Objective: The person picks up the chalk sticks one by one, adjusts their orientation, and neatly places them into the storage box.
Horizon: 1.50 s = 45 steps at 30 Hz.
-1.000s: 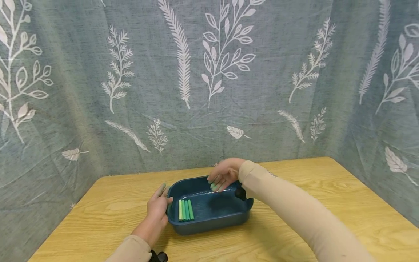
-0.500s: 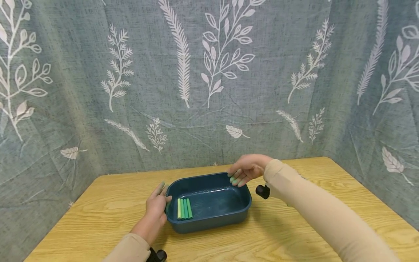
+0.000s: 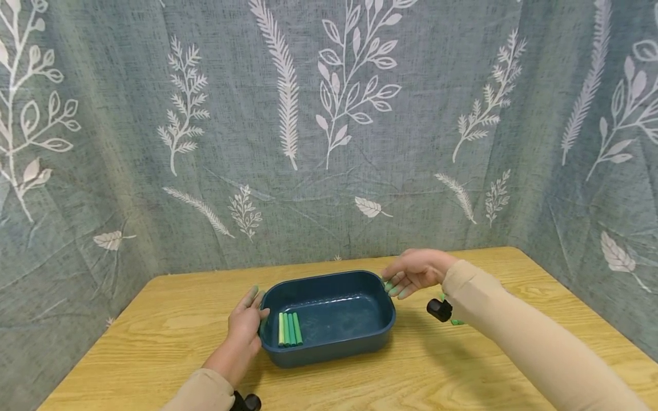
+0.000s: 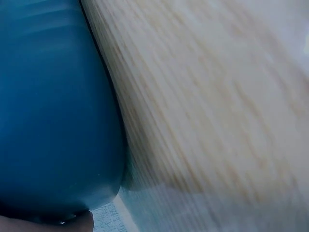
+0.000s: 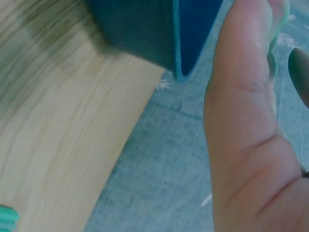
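While touching the left end of the glossy dark-blue, round-cornered tray point(image 3: 336, 319) on the yellow wood-grain desk point(image 3: 319, 389), spreads the left hand point(image 3: 244, 325) straight-fingered along the outside. Contains four slim sticks point(image 3: 291, 330), one pale yellow and three green, laid side by side near that end. Holds the right hand point(image 3: 417, 270), loosely bent, just beside the right end; cannot tell whether touching. Backed by a blue-grey, leaf-patterned fabric curtain point(image 3: 231, 131).

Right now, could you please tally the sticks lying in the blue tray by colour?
Pale yellow stick: 1
Green sticks: 3
Total in the blue tray: 4
Not counted: green pieces on the table beside the right sleeve, partly hidden.
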Motion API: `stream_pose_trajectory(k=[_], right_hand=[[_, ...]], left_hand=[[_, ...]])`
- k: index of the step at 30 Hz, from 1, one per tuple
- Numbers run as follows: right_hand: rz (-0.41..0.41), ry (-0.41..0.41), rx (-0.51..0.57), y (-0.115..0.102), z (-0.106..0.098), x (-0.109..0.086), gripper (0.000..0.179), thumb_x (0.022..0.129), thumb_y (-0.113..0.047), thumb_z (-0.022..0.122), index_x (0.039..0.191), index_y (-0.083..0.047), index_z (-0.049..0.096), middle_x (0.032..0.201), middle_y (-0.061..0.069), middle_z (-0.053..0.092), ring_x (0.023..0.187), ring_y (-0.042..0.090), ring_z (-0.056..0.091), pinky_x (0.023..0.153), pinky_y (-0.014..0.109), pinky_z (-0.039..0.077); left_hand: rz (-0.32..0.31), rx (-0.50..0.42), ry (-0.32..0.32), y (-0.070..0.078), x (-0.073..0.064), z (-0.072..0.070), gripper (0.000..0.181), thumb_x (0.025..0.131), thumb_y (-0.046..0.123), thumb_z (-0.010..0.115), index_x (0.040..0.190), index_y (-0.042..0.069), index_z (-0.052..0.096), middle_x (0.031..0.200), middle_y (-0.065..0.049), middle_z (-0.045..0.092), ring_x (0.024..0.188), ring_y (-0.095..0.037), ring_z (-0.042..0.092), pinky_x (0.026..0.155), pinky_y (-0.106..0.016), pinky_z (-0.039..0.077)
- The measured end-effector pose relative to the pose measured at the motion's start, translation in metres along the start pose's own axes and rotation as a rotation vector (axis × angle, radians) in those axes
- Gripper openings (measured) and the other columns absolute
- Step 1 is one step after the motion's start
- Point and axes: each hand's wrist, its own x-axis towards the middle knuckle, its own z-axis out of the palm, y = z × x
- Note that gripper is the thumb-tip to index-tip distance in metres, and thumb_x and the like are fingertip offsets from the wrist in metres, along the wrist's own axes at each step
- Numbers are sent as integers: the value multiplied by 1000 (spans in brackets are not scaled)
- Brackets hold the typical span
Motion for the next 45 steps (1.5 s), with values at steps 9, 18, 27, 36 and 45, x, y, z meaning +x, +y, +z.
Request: stream_pose_trajectory(k=[9,18,27,36,45], right_hand=[[-17,20,31,15,-18,-22,38,100,-14,50,128,11,47,83,7,65,70,13,65,73,29,58],[-27,19,51,27,-31,-36,25,101,-16,50,116,4,55,90,8,64,76,14,65,76,29,57],[-35,33,90,41,-48,-52,19,102,-16,48,106,-1,59,89,6,65,75,13,66,73,28,58],[-27,93,111,68,-68,-65,36,103,-17,47,129,9,44,93,8,64,79,15,67,75,30,58],[-12,124,158,88,-81,-69,42,103,-16,47,133,13,42,105,14,60,85,17,66,82,33,57]], left_hand=[[-2,-9,-2,1,-1,1,71,93,-18,29,155,2,0,159,-25,3,145,-43,-3,105,-42,27],[3,-17,-15,-1,-1,-2,70,95,-17,29,155,1,-3,158,-27,-1,145,-43,-5,113,-46,24],[2,-5,-13,1,0,-2,70,95,-17,29,155,2,-2,159,-26,0,145,-43,-5,114,-46,21],[-12,-9,-29,-2,0,0,68,96,-16,29,155,1,-2,159,-26,-1,144,-44,-7,111,-43,24],[-36,11,-9,1,2,-1,62,101,-9,28,155,3,1,159,-22,1,145,-41,-8,113,-42,20]])
